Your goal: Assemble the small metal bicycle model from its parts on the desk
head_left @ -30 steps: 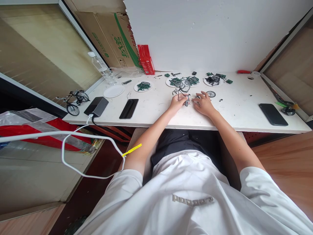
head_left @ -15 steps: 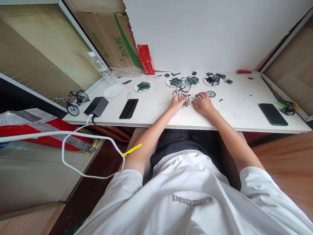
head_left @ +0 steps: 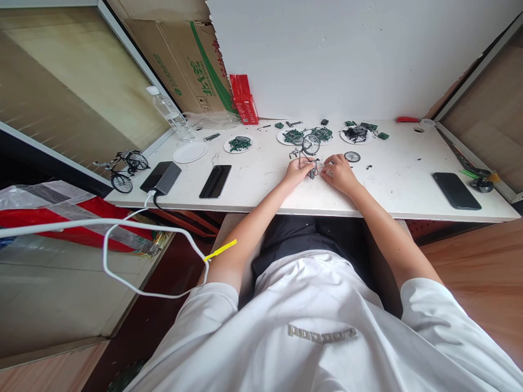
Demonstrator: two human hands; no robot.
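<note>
A partly built model bicycle, black with one spoked wheel mounted, is gripped by my left hand over the middle of the table. The wheel points away from me and the handlebar lies to the left. Close by on its right, my right hand has thumb and fingertips pinched together; whatever they hold is too small to make out. Just beyond the right hand, a loose spoked wheel lies flat on the white table.
Plates with green parts and black parts stand along the back. A whole model bicycle, a grey power adapter and a phone are at left. Another phone lies at right. A white cable hangs near my left arm.
The model bicycle has shifted very slightly to the right and toward me, along with the left hand. My right hand stays almost in place.
</note>
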